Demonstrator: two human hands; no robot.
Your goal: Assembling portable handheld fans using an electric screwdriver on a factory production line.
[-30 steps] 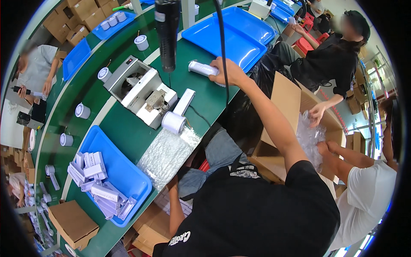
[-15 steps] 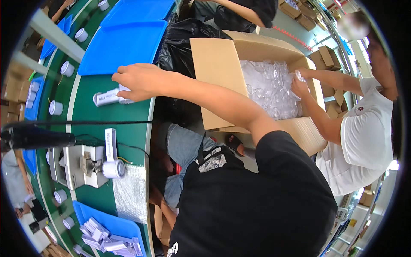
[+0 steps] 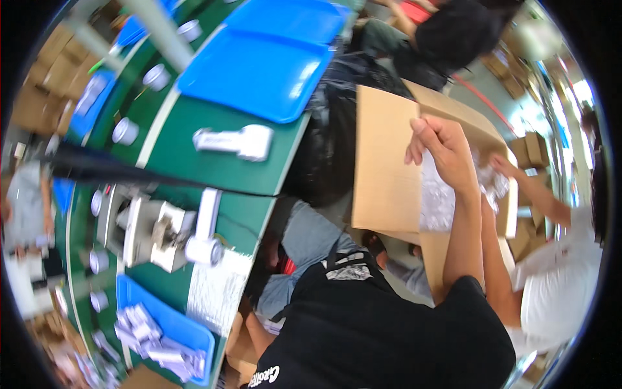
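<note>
Green bench [image 3: 249, 174] bears the white device [image 3: 234, 141], now released; right hand [image 3: 446, 150] empty, half-curled

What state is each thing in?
Right hand: raised, fingers curled, nothing visible held
Left hand: mostly hidden, state unclear
Cardboard box: open, holding clear plastic pieces
Upper blue trays: lying face up
White handled part by those trays: lying down
Lower blue tray: heaped with white parts
White machine: standing, power unclear

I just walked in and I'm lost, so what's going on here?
The person's right hand, seemingly empty, is raised over an open cardboard box holding clear plastic pieces. A co-worker's hand is at the box too. A white device with a handle lies untouched on the green bench, near blue trays.
</note>
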